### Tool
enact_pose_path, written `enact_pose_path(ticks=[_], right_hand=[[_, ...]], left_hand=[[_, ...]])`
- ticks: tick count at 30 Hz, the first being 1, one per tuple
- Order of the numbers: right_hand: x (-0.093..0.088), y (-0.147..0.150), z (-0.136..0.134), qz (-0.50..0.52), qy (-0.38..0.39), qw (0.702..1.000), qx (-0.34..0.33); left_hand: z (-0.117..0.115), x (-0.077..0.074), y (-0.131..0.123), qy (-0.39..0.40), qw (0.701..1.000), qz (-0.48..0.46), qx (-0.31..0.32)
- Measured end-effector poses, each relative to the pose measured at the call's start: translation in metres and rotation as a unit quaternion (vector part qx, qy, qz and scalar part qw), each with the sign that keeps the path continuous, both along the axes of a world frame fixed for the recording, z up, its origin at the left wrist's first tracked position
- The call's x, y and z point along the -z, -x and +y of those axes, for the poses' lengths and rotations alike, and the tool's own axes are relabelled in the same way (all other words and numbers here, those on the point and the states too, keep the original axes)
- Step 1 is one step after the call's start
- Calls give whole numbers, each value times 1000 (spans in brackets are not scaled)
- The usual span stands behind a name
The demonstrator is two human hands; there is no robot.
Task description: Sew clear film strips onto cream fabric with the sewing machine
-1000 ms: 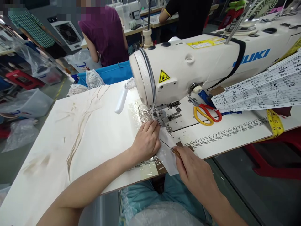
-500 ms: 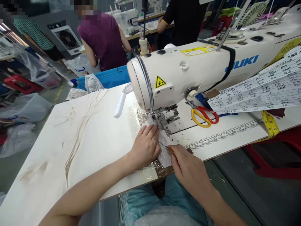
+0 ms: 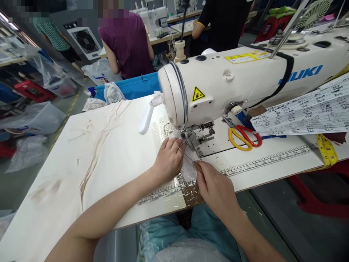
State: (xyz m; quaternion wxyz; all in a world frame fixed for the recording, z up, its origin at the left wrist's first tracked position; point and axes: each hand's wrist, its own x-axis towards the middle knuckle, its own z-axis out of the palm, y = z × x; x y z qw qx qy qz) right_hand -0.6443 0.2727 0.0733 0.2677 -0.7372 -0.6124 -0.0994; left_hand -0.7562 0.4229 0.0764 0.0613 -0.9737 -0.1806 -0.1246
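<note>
My left hand [image 3: 169, 160] presses on a thin white piece of fabric [image 3: 188, 171], its fingers bent and close together just in front of the presser foot [image 3: 192, 142] of a white sewing machine [image 3: 207, 87]. In my right hand [image 3: 216, 183] is an awl [image 3: 199, 166] with a wooden handle. The awl's thin metal shaft points up and left to the fabric beside my left fingers. Where exactly its tip rests is hard to make out. My left hand covers part of the fabric.
Red and yellow scissors [image 3: 245, 138] lie under the machine arm. Right of them are handwritten sheets [image 3: 305, 112] and a yellow tape measure [image 3: 326, 151]. A printed ruler [image 3: 269, 158] runs along the white table [image 3: 117, 163]. People sit beyond the machine.
The view has shifted, so the machine and table appear farther right. The white fabric and my left hand have moved slightly forward toward the needle. The awl stays in my right hand.
</note>
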Motion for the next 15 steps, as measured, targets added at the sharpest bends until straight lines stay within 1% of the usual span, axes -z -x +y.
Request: enact_pose_path(ticks=[3, 5, 10, 15], right_hand=[[-2, 2, 0, 23, -24, 999, -12], [-3, 3, -1, 31, -32, 999, -22], [-4, 4, -2, 50, -28, 998, -31], [-5, 1, -7, 73, -17, 996, -39]], left_hand=[[7, 1, 1, -31, 1000, -2, 3], [8, -1, 2, -38, 999, -9, 4], [-7, -5, 1, -7, 999, -25, 38], [-12, -2, 1, -7, 999, -14, 44]])
